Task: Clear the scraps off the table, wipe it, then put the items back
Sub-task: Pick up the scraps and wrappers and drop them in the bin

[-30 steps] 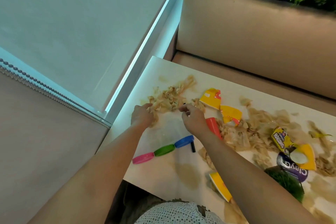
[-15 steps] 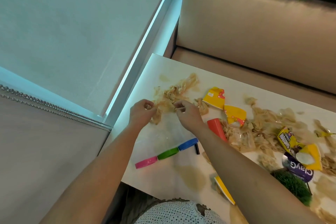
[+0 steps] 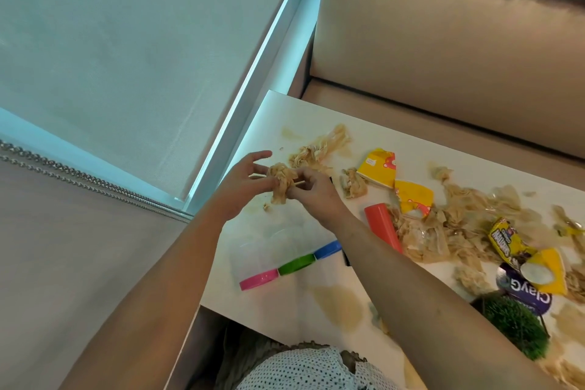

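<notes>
ok so the change here: a second ago both hands are down in the mess at the table's far left corner, scrunching stuff together. Now a wad of scraps is off the surface, held up between the two hands just above that corner

Grip-wise, the right hand has its fingers curled in tight, pinching the right side of the wad, and there's a thin pale stick poking out right at its fingertips. The left hand is looser, top fingers spread and pointing away, lower ones tucked against the wad's left side. Looks like it's holding too, but lighter

What it means for the job: I'd say we're barely into step one. One clump is gathered, and the rest of that soggy brown pile sits on the table just behind the hands. A much bigger spread of scraps runs off to the right, mixed in with torn yellow cup pieces, a snack wrapper and a purple clay tub

The keepers haven't moved: pink lid, green lid and blue lid in a row near the front edge, red tube beside the right forearm. There's also a brown stain near the front, so wiping is definitely needed later

No bin in view, so can't tell where this wad goes. It looks limp and wet, so bits may drop on the way
</notes>
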{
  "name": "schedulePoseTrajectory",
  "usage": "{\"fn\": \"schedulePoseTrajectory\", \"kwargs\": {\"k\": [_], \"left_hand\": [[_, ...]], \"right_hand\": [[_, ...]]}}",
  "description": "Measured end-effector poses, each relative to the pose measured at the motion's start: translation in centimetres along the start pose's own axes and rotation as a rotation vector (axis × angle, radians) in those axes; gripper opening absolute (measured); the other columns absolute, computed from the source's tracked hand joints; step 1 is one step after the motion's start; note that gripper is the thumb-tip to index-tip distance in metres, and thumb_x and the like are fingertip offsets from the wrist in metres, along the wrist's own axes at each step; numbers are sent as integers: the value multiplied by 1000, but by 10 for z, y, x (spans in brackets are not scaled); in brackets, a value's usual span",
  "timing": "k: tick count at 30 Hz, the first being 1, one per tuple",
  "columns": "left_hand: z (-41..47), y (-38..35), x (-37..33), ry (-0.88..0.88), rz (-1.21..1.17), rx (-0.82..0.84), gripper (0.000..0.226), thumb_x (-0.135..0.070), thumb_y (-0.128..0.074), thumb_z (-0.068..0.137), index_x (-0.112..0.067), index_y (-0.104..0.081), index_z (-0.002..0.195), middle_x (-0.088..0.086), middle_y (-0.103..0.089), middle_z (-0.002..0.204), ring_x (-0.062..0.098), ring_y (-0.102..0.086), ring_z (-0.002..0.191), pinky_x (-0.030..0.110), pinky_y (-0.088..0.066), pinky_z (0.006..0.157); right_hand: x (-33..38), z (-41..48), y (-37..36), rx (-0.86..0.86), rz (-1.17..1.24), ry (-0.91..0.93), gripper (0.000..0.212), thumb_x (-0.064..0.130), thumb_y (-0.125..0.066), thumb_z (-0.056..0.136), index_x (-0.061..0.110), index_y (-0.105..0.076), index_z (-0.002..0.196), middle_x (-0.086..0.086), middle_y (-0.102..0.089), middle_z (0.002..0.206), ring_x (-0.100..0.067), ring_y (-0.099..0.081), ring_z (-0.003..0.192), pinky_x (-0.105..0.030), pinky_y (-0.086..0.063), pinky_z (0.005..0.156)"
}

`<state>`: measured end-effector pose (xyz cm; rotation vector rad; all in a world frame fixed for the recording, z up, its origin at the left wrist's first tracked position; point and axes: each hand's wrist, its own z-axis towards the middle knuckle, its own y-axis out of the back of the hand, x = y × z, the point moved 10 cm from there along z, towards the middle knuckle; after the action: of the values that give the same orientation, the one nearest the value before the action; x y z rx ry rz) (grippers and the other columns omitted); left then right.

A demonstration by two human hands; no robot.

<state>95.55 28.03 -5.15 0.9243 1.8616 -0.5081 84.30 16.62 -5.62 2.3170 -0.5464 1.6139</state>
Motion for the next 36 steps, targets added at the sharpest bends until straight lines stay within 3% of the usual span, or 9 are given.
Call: {"fn": "schedulePoseTrajectory", "kwargs": {"k": [6, 10, 13, 16, 21, 24, 27, 31, 36], "left_hand": [[-10, -28, 12, 156, -173, 156, 38, -22, -75, 90, -16, -70, 127, 10, -73, 123, 28, -69, 117, 43, -55, 102], [-7, -24, 14, 110, -259, 37, 28, -11, -69, 97, -7, -68, 124, 14, -75, 119, 31, -71, 113, 43, -58, 97], [-4, -8, 19, 76, -182, -106, 22, -13, -74, 95, -10, -71, 116, 12, -77, 111, 33, -72, 110, 44, -60, 93], [-7, 11, 19, 18, -91, -227, 21, -17, -80, 90, -18, -75, 110, 8, -76, 108, 30, -74, 103, 46, -62, 91], [-16, 24, 20, -12, -5, -313, 20, -30, -84, 84, -31, -76, 102, -1, -77, 100, 23, -76, 94, 48, -62, 88], [-19, 23, 24, -1, 31, -305, 21, -37, -85, 79, -36, -76, 99, -5, -77, 99, 21, -76, 93, 49, -62, 89], [-19, 20, 30, 15, 79, -276, 29, -48, -83, 73, -37, -76, 100, -6, -76, 99, 19, -76, 92, 52, -61, 91], [-20, 17, 36, 32, 96, -267, 26, -44, -83, 77, -37, -76, 101, -8, -76, 98, 16, -76, 90, 53, -60, 93], [-18, 16, 41, 50, 122, -255, 29, -50, -80, 76, -38, -76, 102, -8, -77, 99, 18, -75, 94, 53, -59, 94]], "right_hand": [[1, 6, 9, -26, 40, 4, 24, 0, -70, 84, 14, -75, 102, -7, -73, 94, -17, -66, 82, -40, -60, 85], [4, 14, 17, -125, -275, 36, 30, 24, -74, 90, 22, -71, 119, -1, -54, 111, -9, -56, 76, -21, -48, 73], [2, 20, 20, -172, -377, 37, 41, 12, -66, 90, 26, -63, 128, -1, -44, 119, -11, -56, 80, -16, -46, 75], [-15, 27, 25, -216, -516, -63, 54, 5, -56, 86, 24, -54, 137, -2, -33, 127, -22, -55, 98, -27, -52, 85], [-15, 43, 14, -161, -1123, -45, 70, 15, -60, 87, 24, -34, 151, -14, -20, 152, -37, -34, 128, -43, -44, 99], [-24, 60, -1, 6, -1310, -43, 84, 35, -63, 89, 29, -16, 158, -15, 1, 165, -42, -3, 151, -55, -21, 119], [-37, 76, -4, 128, -1490, -93, 84, 37, -58, 93, 28, -8, 161, -22, 9, 166, -45, 14, 152, -64, 0, 121], [-35, 83, -10, 193, -1721, -35, 73, 15, -57, 90, 24, -28, 156, -24, -17, 162, -47, -6, 150, -67, -11, 118], [-32, 77, -22, 152, -1585, 194, 43, -9, -53, 85, 10, -55, 124, -17, -46, 130, -42, -44, 124, -46, -43, 102]]}}
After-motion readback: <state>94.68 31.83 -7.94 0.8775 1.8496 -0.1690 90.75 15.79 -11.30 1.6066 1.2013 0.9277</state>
